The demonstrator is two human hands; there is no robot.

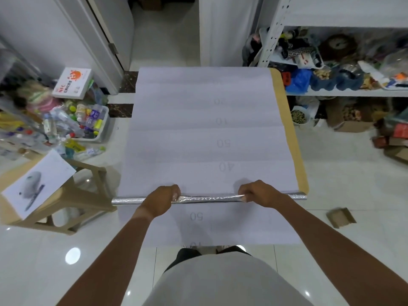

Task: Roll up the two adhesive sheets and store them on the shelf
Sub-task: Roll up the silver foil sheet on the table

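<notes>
Two white adhesive sheets lie flat, backing side up, on a tan table (287, 133). The upper sheet (207, 129) carries faint numbers and ends toward me in a thin silver rolled edge (209, 198). My left hand (162, 200) and my right hand (258, 193) both grip this silver roll, about a hand's width either side of its middle. The lower sheet (207, 226) sticks out below the roll, toward my body. The white metal shelf (344, 92) stands at the right, crowded with items.
A tan stool (72, 195) with a printed paper on it stands at the left. Behind it sits a bin of bottles (88, 124) and a white box. Cardboard boxes (353, 127) lie under the shelf. A small cardboard piece (341, 217) lies on the tiled floor at right.
</notes>
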